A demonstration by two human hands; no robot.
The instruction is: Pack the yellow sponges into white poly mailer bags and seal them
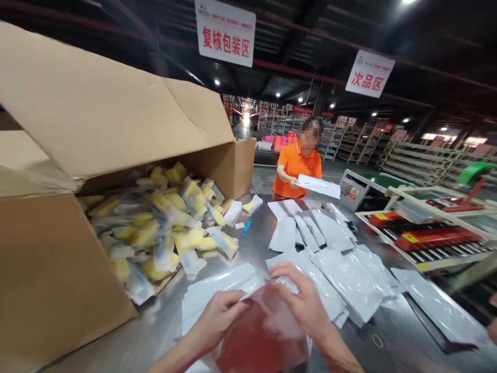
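My left hand (222,317) pinches the top edge of a plastic mailing bag (261,334) close in front of me. The bag's near face looks dark red and glossy, with a pale rim. My right hand (301,298) grips the same edge from the other side, its fingers curled over the top. Under and behind the left hand lies a stack of white plastic mailers (209,290). Several filled white mailers (349,280) are spread to the right of my right hand. What the held bag contains cannot be made out.
On the left, a large open cardboard box (50,259) spills yellow items in clear wrappers (166,223) onto the metal table (252,248). A blue cutter (246,228) lies beyond. Across the table a person in orange (298,166) holds a white mailer. A roller conveyor (435,243) stands right.
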